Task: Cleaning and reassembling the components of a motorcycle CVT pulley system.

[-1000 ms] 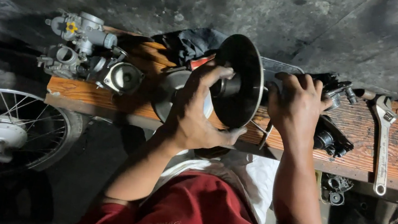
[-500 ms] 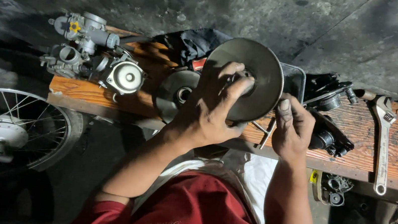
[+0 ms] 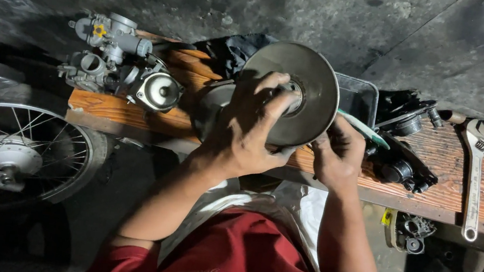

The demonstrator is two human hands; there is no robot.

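Note:
My left hand (image 3: 250, 132) grips a round grey metal pulley disc (image 3: 309, 86), fingers curled over its centre hub, holding it tilted up above a wooden bench (image 3: 134, 110). My right hand (image 3: 336, 155) is just behind the disc's lower right edge and holds a thin white-and-green handled tool (image 3: 363, 128), likely a brush. Its working end is hidden behind the disc. A second round dark metal part (image 3: 216, 99) lies on the bench under my left wrist.
Several carburettors (image 3: 121, 66) sit at the bench's left end. A black cloth (image 3: 234, 49), a grey tray (image 3: 357, 98), dark engine parts (image 3: 402, 162) and an adjustable wrench (image 3: 474, 177) lie along the bench. A spoked wheel (image 3: 12, 151) stands at lower left.
The disc turned from edge-on to showing its flat face and rose slightly. My right hand dropped from the disc's right rim to below it, now holding the thin tool.

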